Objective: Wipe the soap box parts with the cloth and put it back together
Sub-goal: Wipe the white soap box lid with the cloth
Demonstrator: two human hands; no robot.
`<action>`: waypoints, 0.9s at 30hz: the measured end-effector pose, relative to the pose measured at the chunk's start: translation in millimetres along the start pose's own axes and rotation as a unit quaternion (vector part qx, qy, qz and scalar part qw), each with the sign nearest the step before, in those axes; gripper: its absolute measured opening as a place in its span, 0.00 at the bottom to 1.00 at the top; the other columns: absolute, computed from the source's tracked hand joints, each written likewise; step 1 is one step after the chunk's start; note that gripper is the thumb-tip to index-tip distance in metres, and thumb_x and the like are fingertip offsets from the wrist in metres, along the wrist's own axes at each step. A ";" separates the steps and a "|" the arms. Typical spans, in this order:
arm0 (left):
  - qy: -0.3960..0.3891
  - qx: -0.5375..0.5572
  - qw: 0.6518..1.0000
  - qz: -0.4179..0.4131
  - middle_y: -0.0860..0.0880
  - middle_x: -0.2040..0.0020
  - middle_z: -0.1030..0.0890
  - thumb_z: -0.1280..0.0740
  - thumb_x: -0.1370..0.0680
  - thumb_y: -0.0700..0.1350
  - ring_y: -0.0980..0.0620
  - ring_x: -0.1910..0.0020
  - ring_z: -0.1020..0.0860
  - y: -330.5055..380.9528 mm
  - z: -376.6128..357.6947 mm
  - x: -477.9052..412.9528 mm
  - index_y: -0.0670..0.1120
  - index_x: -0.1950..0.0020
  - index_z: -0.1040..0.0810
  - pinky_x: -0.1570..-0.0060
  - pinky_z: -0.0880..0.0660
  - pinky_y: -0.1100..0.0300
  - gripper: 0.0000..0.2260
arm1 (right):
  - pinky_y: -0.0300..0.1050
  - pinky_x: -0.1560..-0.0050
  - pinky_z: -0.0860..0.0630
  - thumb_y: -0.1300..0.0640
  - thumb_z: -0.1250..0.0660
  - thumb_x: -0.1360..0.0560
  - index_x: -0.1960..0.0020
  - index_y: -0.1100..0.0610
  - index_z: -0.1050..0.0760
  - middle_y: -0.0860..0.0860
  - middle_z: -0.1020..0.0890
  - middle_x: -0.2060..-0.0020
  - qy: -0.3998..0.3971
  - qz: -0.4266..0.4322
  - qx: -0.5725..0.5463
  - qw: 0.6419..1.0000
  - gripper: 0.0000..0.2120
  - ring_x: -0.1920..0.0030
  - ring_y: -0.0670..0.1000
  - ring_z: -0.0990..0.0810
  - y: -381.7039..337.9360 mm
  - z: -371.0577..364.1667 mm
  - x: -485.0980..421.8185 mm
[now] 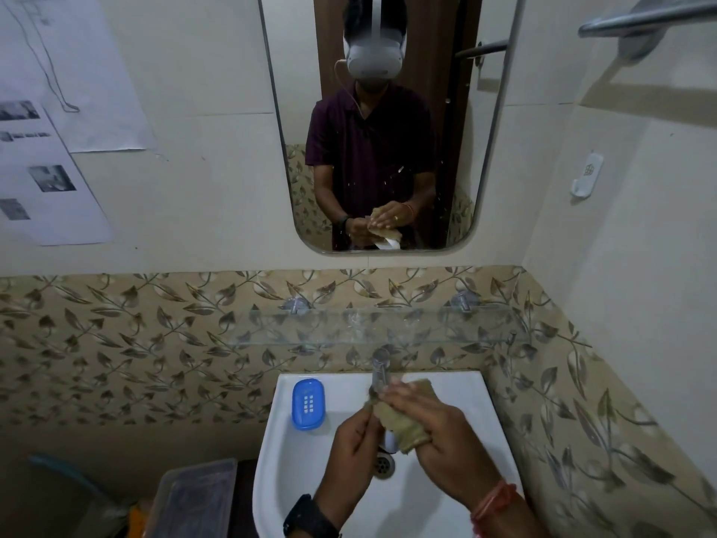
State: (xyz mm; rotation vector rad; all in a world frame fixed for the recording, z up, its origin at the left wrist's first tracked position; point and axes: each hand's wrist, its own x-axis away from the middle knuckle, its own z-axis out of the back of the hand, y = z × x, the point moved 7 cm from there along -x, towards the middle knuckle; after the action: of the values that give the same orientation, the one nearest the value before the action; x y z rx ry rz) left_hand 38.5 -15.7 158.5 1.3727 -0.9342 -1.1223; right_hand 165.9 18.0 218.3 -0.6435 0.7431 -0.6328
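A blue soap box part (308,404) with a grid of drain holes lies flat on the left rim of the white sink (461,386). Over the basin my left hand (355,446) grips a clear or white soap box part (389,440), mostly hidden by fingers and cloth. My right hand (438,429) presses a tan cloth (403,417) against that part. The two hands touch, just below the tap.
A chrome tap (379,368) stands at the sink's back, the drain (384,464) lies under my hands. A glass shelf (372,326) runs above the tap. A mirror (388,122) hangs higher. A clear plastic bin (194,495) sits left of the sink.
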 end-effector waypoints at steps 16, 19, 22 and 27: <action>-0.001 0.045 0.999 -0.024 0.45 0.60 0.23 0.37 0.18 0.55 0.50 0.60 0.27 14.8 -2.0 4.0 0.39 0.51 0.21 0.61 0.30 0.58 0.18 | 0.62 0.57 0.19 0.70 0.38 0.27 0.44 0.65 0.19 0.70 0.17 0.50 0.186 -0.331 -0.603 0.702 0.15 0.50 0.70 0.17 32.9 -29.8 36.3; 0.023 0.097 0.995 0.020 0.42 0.56 0.18 0.35 0.18 0.55 0.52 0.62 0.22 4.3 2.8 1.5 0.44 0.48 0.19 0.68 0.25 0.61 0.15 | 0.62 0.61 0.19 0.73 0.39 0.27 0.48 0.69 0.19 0.75 0.19 0.55 0.182 -0.357 -0.591 0.700 0.12 0.58 0.71 0.18 24.6 -48.2 42.0; 0.037 0.120 0.991 0.043 0.38 0.55 0.16 0.35 0.19 0.60 0.46 0.62 0.21 -4.6 2.9 4.2 0.47 0.48 0.20 0.70 0.24 0.55 0.16 | 0.65 0.61 0.20 0.74 0.40 0.26 0.47 0.70 0.21 0.72 0.18 0.57 0.201 -0.377 -0.588 0.687 0.11 0.58 0.71 0.18 25.2 -49.1 41.6; 0.033 0.128 0.990 0.046 0.39 0.46 0.15 0.33 0.21 0.57 0.44 0.46 0.16 -7.6 -5.2 7.6 0.45 0.47 0.19 0.46 0.19 0.54 0.15 | 0.55 0.54 0.22 0.68 0.38 0.23 0.43 0.69 0.23 0.70 0.20 0.47 0.302 -0.365 -0.522 0.709 0.11 0.55 0.63 0.19 42.9 -16.6 27.0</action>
State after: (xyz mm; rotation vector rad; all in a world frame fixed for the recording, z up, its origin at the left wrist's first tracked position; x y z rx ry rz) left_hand 45.0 -20.9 149.8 1.5462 -1.1115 -0.9044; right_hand 181.0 21.2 167.2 -1.9075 1.5119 -1.1762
